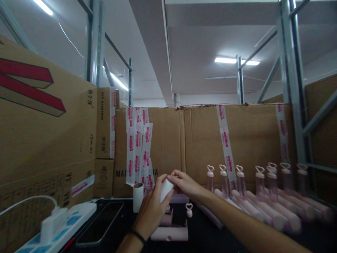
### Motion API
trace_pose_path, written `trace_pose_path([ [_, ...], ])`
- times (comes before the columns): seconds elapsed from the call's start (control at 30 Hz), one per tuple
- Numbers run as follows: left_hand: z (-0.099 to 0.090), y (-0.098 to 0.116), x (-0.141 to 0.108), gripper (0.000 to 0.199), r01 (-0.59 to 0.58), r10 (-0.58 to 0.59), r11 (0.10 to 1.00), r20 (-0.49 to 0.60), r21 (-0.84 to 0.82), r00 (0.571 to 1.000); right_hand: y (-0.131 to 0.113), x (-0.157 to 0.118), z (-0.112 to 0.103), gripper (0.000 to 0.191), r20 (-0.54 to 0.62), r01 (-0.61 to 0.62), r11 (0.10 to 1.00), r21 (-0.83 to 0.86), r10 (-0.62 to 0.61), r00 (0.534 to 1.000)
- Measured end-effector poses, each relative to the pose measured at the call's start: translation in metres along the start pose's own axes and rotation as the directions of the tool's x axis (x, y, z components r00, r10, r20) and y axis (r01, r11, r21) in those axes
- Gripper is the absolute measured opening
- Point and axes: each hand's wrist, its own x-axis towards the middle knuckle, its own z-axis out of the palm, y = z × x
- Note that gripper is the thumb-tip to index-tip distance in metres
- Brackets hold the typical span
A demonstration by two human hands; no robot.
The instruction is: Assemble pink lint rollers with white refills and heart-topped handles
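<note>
White cylinder (pixel 165 190): held tilted above the worktop (pixel 202 240); could be dropped if squeezed unevenly.
Left hand (pixel 152 210): curled round the cylinder.
Right hand (pixel 184 183): fingertips bent at its upper end; any pinch cannot be told.
Clear vials (pixel 224 186): could be toppled if brushed by the right forearm (pixel 231 214).

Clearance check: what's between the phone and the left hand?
An upright white tube stands between the phone and the left hand, as the head view shows.
</note>
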Motion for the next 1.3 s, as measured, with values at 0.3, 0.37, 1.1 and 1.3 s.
trace_pose_path([
  [0.3,0.003,0.000,0.002,0.042,-0.008,0.010,0.998,-0.034,0.069,0.999,-0.001,-0.007,0.009,0.036,-0.180,0.147,0.977,-0.153,-0.174,0.968],
  [0.37,0.004,-0.001,0.002,0.043,-0.002,0.005,0.997,-0.035,0.073,0.999,-0.004,-0.013,0.011,0.036,-0.210,0.174,0.960,-0.219,-0.221,0.953],
  [1.1,-0.005,0.001,0.023,0.020,0.263,-0.592,0.598,-0.196,-0.757,0.782,0.050,0.006,-0.028,0.013,0.380,0.458,0.393,-0.797,-0.263,0.887],
  [1.3,-0.006,0.004,0.024,0.023,0.293,-0.716,0.409,-0.105,-0.864,0.691,0.062,0.018,-0.019,0.022,0.543,0.564,0.227,-0.794,-0.152,0.826],
])
